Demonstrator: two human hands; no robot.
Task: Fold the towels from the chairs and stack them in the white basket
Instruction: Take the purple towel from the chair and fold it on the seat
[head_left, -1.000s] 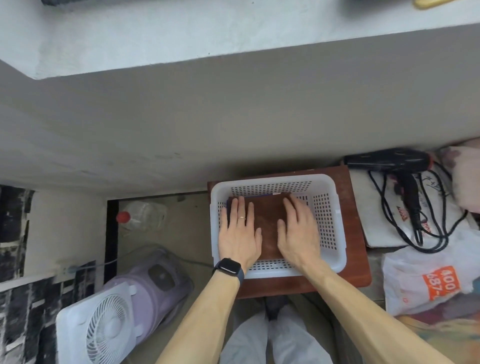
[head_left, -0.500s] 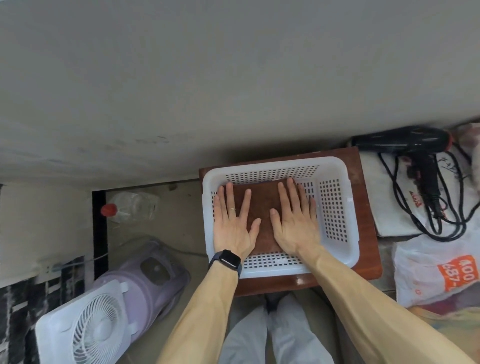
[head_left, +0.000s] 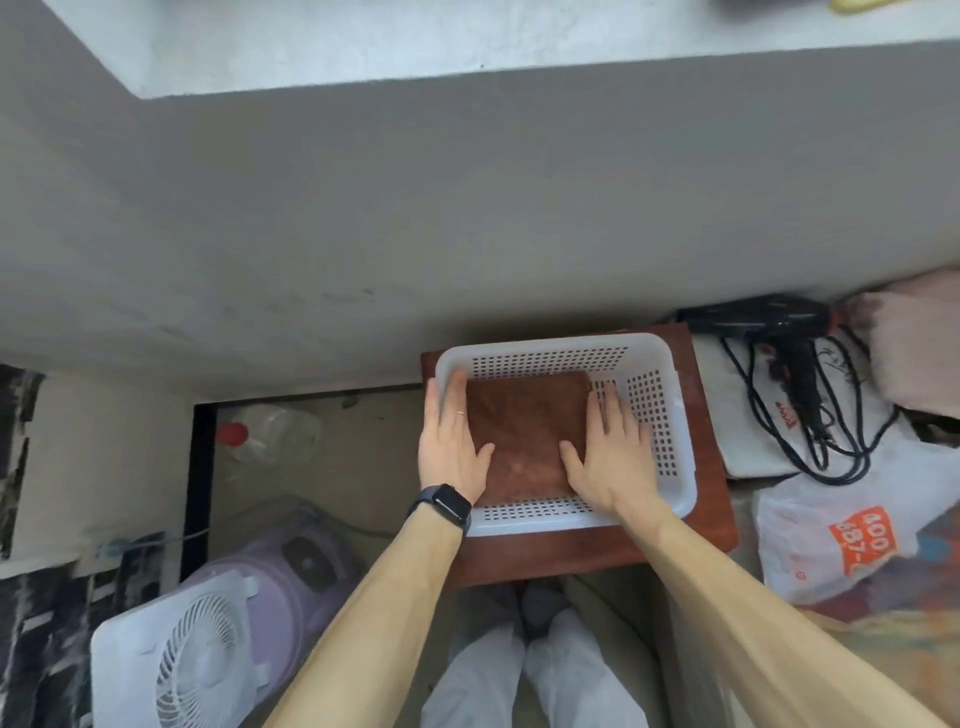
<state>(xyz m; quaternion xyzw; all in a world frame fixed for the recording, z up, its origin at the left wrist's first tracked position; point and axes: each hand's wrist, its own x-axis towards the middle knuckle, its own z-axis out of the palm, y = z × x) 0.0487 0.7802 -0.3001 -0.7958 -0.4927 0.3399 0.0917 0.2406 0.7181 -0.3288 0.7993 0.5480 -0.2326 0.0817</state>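
Note:
A folded brown towel (head_left: 524, 436) lies flat in the bottom of the white perforated basket (head_left: 654, 415), which stands on a small reddish-brown table (head_left: 711, 499). My left hand (head_left: 452, 441), with a ring and a black watch at the wrist, rests flat along the towel's left edge. My right hand (head_left: 610, 452) lies flat along its right edge. The fingers of both hands are spread and hold nothing. The middle of the towel shows between them.
A black hair dryer (head_left: 774, 332) with coiled cord lies on white cloth at the right, above a white bag with orange print (head_left: 841, 540). A white fan (head_left: 192, 660), a purple appliance (head_left: 291, 577) and a red-capped bottle (head_left: 265, 431) sit on the floor at left. A grey wall rises behind.
Both hands slid apart from the middle of the towel to its left and right edges, uncovering its centre. The view tilted, bringing the ledge back in at the top.

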